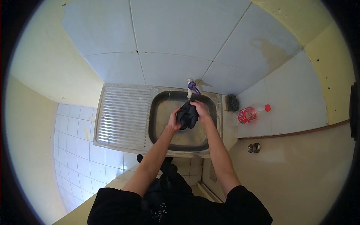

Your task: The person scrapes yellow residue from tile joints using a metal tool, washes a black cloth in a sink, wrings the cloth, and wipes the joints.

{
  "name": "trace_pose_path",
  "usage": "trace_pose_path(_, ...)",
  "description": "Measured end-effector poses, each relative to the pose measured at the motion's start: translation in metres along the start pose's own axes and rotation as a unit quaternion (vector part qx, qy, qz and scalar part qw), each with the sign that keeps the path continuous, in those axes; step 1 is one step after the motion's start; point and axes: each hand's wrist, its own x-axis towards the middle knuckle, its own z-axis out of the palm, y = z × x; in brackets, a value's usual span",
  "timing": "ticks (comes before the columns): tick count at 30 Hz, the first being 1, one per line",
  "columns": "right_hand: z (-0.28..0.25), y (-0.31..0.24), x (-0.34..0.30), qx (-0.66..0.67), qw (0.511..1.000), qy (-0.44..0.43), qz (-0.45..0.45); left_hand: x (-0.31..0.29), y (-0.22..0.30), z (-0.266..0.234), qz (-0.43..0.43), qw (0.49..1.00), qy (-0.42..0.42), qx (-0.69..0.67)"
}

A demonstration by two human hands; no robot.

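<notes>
Both forearms reach out over the sink point(161, 129), the left hand point(174, 120) and right hand point(200, 109) clamped on a dark cloth point(187, 115), fingers curled tight around it from either side. The cloth is bunched between the fingers, just under the tap point(192, 88), so the washing looks mid-way, with no running water visible. Beyond the right fingers stand a scrubber point(232, 102) and a red bottle point(250, 113).

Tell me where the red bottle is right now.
In the head view the red bottle lies on its side on the counter right of the sink, beside a dark scrubber.
</notes>
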Motion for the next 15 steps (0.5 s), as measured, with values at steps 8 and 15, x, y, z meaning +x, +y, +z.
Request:
trace_pose_path(8,0.011,0.028,0.022,0.141,0.986,-0.084,0.031,-0.020,-0.009,-0.023,-0.027,0.997,0.014,0.070)
trace_pose_path(15,0.010,0.022,0.036,0.168,0.976,-0.098,0.099,-0.040,0.007,-0.035,-0.020,0.996,0.049,0.070)
